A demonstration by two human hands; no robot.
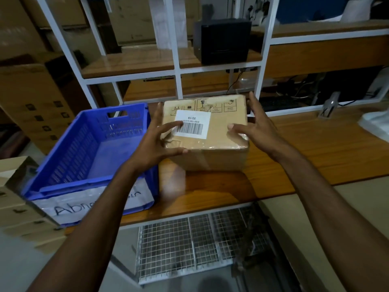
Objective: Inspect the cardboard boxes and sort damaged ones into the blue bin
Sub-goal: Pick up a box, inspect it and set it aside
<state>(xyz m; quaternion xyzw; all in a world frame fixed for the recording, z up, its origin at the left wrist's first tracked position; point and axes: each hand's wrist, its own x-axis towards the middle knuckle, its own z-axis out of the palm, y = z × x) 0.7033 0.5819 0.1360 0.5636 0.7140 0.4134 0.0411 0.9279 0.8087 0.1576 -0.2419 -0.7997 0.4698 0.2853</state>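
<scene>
Wooden bench (pixel 315 148) carries a box (pixel 210 127) beside the bin (pixel 69 157); left hand (pixel 155 142) and right hand (pixel 259 131), fingers spread, should clasp opposite sides squarely.

Cardboard box (pixel 210 144) sits on the wooden worktop (pixel 305 148), roughly mid-bench. Bin (pixel 69 157) is on the same worktop, just beside the box on its left, at the bench's left end. Barcode label (pixel 192 124) is on the box top; handwritten sheet (pixel 84 204) is on the bin's near wall. Left hand (pixel 153 140) is at the box's left edge, right hand (pixel 259 131) at its right edge, fingers spread; can't tell if they make contact. Shelf rack (pixel 179 68) stands behind the box and bin, with a boxy device (pixel 223 41) on its shelf. Stacked cartons (pixel 19 207) are left of the bin. Wire-mesh rack (pixel 189 245) is under the worktop.
</scene>
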